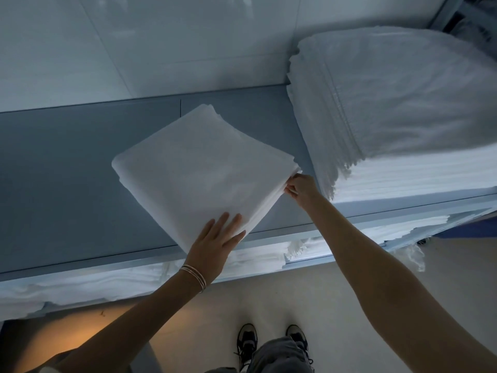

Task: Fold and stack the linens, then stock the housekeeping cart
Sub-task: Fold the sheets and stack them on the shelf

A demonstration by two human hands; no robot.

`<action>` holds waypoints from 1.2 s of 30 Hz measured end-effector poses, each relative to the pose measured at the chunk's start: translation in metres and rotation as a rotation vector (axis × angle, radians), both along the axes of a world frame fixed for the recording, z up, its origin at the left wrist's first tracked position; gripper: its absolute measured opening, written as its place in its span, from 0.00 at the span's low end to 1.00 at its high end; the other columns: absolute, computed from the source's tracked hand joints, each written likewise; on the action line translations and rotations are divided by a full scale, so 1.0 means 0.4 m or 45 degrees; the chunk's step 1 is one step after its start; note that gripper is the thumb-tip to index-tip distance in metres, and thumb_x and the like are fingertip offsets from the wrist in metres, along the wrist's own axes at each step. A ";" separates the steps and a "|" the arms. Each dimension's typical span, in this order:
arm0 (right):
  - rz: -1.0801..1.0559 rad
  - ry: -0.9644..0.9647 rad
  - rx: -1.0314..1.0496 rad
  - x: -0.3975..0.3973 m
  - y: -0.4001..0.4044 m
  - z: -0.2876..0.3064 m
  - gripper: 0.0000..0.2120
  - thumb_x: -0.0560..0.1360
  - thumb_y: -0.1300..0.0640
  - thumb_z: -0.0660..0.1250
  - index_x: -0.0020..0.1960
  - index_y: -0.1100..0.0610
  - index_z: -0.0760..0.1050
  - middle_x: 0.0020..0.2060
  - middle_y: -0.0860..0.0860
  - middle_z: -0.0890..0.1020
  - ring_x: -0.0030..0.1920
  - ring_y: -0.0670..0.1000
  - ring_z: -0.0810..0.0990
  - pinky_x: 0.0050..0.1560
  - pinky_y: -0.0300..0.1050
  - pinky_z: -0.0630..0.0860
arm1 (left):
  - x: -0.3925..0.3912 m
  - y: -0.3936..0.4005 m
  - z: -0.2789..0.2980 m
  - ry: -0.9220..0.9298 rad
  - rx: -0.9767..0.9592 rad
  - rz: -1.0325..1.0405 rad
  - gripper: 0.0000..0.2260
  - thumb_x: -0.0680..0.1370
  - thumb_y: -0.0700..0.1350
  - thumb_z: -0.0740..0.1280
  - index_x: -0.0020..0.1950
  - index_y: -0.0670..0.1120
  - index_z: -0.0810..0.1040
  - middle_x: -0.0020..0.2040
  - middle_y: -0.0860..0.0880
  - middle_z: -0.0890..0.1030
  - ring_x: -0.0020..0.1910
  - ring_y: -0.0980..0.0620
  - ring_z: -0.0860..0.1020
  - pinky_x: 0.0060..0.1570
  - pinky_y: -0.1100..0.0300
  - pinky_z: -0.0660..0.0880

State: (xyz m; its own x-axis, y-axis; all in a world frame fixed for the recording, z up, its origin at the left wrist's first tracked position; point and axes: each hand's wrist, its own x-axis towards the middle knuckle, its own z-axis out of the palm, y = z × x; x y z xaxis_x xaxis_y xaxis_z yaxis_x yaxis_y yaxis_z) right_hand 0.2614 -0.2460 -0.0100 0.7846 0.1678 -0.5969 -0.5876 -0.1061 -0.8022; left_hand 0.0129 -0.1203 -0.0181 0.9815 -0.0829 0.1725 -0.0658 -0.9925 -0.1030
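Note:
A folded white linen [199, 168] lies at an angle on the blue-grey shelf top [67, 168]. My left hand [215, 243] rests flat on its near corner, fingers spread. My right hand [300, 188] pinches the layered edge at the linen's right corner. A tall stack of folded white linens [403, 103] stands just to the right of it on the same surface, close to my right hand.
Below the shelf's front edge a lower shelf [349, 235] holds more white linens. A pale tiled wall [161, 44] rises behind the shelf. My feet in dark shoes [247, 343] stand on a beige floor.

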 end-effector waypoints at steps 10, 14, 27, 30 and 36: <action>0.499 -0.978 -0.869 -0.124 -0.022 -0.029 0.28 0.73 0.68 0.66 0.71 0.66 0.61 0.64 0.64 0.68 0.61 0.63 0.71 0.59 0.52 0.71 | -0.041 0.062 0.024 0.133 -0.042 -0.162 0.32 0.72 0.50 0.62 0.76 0.50 0.57 0.75 0.47 0.63 0.74 0.46 0.61 0.72 0.44 0.56; 0.861 -1.733 -0.846 -0.319 -0.053 -0.048 0.44 0.61 0.67 0.75 0.73 0.62 0.58 0.68 0.66 0.65 0.67 0.65 0.66 0.62 0.62 0.71 | -0.096 0.173 0.019 0.139 0.061 -0.146 0.42 0.69 0.63 0.65 0.76 0.46 0.55 0.76 0.47 0.58 0.76 0.48 0.53 0.73 0.44 0.48; 1.445 -1.766 -1.236 -0.467 0.077 -0.030 0.53 0.51 0.43 0.81 0.68 0.60 0.63 0.67 0.63 0.72 0.66 0.66 0.70 0.55 0.73 0.70 | -0.024 0.286 0.011 0.098 -0.019 0.267 0.46 0.53 0.50 0.78 0.69 0.47 0.65 0.66 0.43 0.75 0.63 0.41 0.75 0.67 0.45 0.65; 1.536 -1.916 -1.265 -0.358 -0.014 -0.021 0.52 0.52 0.47 0.82 0.70 0.60 0.62 0.68 0.61 0.71 0.67 0.63 0.70 0.57 0.71 0.71 | 0.003 0.216 -0.003 0.065 -0.065 0.301 0.46 0.53 0.54 0.77 0.68 0.47 0.65 0.65 0.42 0.76 0.60 0.41 0.76 0.65 0.46 0.67; 1.313 -1.617 -1.499 -0.217 -0.104 0.028 0.42 0.52 0.62 0.80 0.64 0.66 0.72 0.63 0.63 0.75 0.66 0.64 0.72 0.57 0.74 0.68 | 0.086 0.015 0.028 0.012 -0.247 0.175 0.26 0.69 0.57 0.61 0.64 0.45 0.72 0.61 0.45 0.79 0.53 0.43 0.76 0.57 0.52 0.64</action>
State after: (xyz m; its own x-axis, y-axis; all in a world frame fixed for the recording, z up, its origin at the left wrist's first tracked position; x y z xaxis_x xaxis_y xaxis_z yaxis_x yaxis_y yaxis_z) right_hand 0.1745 -0.2874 0.0013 0.6510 0.7587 -0.0218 0.7582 -0.6486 0.0667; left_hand 0.0472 -0.1145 -0.0069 0.9829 0.0850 0.1632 0.0709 -0.9934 0.0902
